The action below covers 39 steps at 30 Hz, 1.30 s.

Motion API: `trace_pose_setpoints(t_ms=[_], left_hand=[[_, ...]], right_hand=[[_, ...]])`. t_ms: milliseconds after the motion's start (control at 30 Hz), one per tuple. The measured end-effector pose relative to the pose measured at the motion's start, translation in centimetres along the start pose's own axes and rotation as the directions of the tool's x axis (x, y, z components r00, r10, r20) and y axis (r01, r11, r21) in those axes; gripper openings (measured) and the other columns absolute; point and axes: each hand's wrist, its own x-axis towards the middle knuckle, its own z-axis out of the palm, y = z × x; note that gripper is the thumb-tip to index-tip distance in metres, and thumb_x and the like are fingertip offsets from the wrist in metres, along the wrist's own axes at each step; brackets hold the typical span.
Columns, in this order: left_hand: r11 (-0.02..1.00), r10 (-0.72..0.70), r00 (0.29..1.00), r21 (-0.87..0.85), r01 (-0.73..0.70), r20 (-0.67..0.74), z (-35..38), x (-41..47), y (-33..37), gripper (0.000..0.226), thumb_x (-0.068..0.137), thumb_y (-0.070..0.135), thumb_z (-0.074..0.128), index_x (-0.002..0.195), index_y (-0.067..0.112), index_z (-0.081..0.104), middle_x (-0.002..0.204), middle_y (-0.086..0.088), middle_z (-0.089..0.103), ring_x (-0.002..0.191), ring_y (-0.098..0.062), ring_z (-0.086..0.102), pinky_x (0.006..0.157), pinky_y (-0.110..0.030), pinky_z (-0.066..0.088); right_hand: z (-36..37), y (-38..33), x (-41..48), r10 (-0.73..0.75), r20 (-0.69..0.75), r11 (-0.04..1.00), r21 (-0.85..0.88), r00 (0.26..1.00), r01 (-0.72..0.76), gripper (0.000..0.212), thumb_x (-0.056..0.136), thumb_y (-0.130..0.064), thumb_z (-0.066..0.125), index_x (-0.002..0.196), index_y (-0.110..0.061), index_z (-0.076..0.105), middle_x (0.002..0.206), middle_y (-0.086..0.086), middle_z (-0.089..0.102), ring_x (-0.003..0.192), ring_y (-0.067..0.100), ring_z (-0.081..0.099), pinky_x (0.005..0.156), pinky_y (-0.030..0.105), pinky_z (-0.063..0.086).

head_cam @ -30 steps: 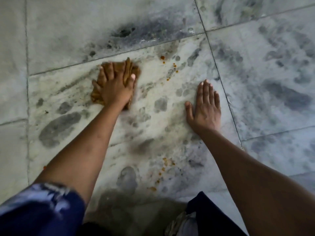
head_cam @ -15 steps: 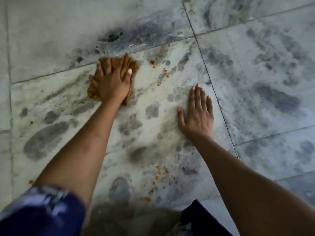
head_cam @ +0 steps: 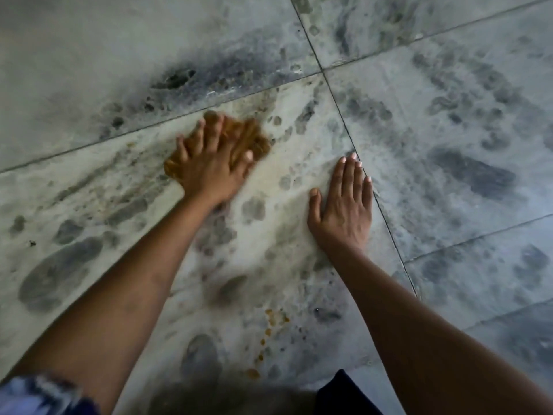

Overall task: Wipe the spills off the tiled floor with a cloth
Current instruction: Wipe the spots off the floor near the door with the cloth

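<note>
Seen from my head, my left hand (head_cam: 209, 169) presses the brown cloth (head_cam: 251, 137) onto the tiled floor (head_cam: 89, 55), fingers spread rather than curled round it. Both are blurred, and my palm hides much of the cloth. My right hand (head_cam: 344, 208) lies flat and released on the floor, beside a grout line. Orange spill drops (head_cam: 275, 317) sit between my forearms. My blue sleeve (head_cam: 39, 393) is cut off at the bottom edge.

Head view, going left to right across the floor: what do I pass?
Blue sleeve → left hand, pressing the orange cloth → right hand, flat on the tiled floor → long dark smear.
</note>
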Motion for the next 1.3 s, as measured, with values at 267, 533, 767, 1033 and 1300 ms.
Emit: trace_pose_setpoints(t_ms=[267,533,767,1033,1300], left_hand=[[0.995,0.053,0.999,-0.087,-0.051,0.013,-1.5,7.6,8.0,0.057,0.094,0.057,0.022,0.148,0.041,0.008,0.16,0.001,-0.005,0.145,-0.027,-0.013,0.112,-0.057,-0.011],[0.987,0.158,0.987,0.001,-0.158,0.004,0.3,-3.6,-0.9,0.06,0.09,0.062,0.02,0.146,0.041,0.016,0.159,0.007,0.002,0.146,-0.025,-0.002,0.111,-0.057,-0.007],[0.998,0.004,0.982,-0.059,0.007,0.19,-2.9,6.8,5.5,0.069,0.087,0.068,0.02,0.148,0.038,0.013,0.16,0.002,-0.002,0.145,-0.034,-0.001,0.112,-0.063,0.003],[0.94,0.339,0.933,-0.007,-0.341,0.119,0.9,-10.3,7.6,0.057,0.093,0.058,0.028,0.144,0.049,0.004,0.159,0.011,-0.008,0.145,-0.025,-0.014,0.108,-0.063,-0.008],[0.989,-0.051,0.975,-0.125,0.079,0.216,-1.6,-5.7,0.9,0.057,0.094,0.059,0.027,0.146,0.043,0.014,0.16,0.006,-0.004,0.144,-0.036,-0.009,0.113,-0.061,0.006]], right_hand=[[-0.3,-0.1,0.0,-0.01,0.02,1.0,-0.003,1.0,0.01,0.071,0.091,-0.045,0.019,0.148,-0.004,0.005,0.158,0.013,0.003,0.146,0.022,0.0,0.117,0.032,-0.007],[-0.6,0.2,-0.3,-0.023,0.082,0.999,0.032,0.996,0.021,0.07,0.092,-0.042,0.019,0.149,-0.006,0.001,0.158,0.011,-0.002,0.146,0.021,-0.005,0.116,0.033,-0.009],[-2.0,3.1,-2.1,-0.249,0.224,0.968,0.021,0.942,0.251,0.077,0.087,-0.054,0.003,0.148,-0.009,-0.004,0.158,0.01,-0.006,0.145,0.018,-0.008,0.115,0.028,-0.011],[-2.7,6.6,-7.7,-0.268,0.238,0.961,-0.001,0.934,0.276,0.08,0.085,-0.056,0.003,0.148,-0.006,0.001,0.158,0.011,-0.001,0.142,0.014,-0.009,0.112,0.024,-0.016],[-2.6,4.2,-9.2,-0.295,0.225,0.955,0.092,0.929,0.281,0.08,0.084,-0.055,0.003,0.148,-0.007,0.0,0.158,0.01,-0.003,0.146,0.02,-0.005,0.113,0.026,-0.013]])
